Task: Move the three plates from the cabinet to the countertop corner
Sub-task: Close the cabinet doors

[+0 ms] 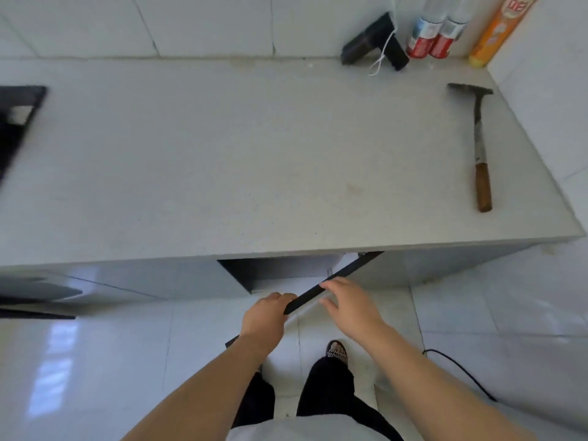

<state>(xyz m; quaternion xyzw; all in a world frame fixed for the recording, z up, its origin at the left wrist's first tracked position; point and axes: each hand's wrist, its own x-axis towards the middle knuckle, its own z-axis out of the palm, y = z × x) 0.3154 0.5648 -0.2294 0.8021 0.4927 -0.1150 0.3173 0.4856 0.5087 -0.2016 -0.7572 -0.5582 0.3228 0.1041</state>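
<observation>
Low in the middle of the frame, the person's left hand curls its fingers over the top edge of the flat black cabinet door, which stands swung out from under the counter. The right hand hangs just beside the same edge with fingers straight and relaxed, holding nothing; whether its fingertips touch the door I cannot tell. Below them a patterned shoe stands on glossy white floor tile.

Just behind the door is the dark cabinet opening. Only a shadowed strip of it shows, and the three plates are not in sight; presumably they sit deeper inside, hidden by the counter's lip.

Above lies the pale grey stone countertop, with a black hob at the left edge of the frame. Toward the upper right lies a metal-bladed tool with a brown wooden handle, and behind it, against the tiled wall, a black angular gadget, two red-labelled bottles and a tall orange tube.

To my eye this is the opening step, with no plate moved. Next the person would need to crouch or bend, reach the free hand into the cabinet, and find the plates. The corner at upper right is crowded, so the landing spot needs choosing carefully.
</observation>
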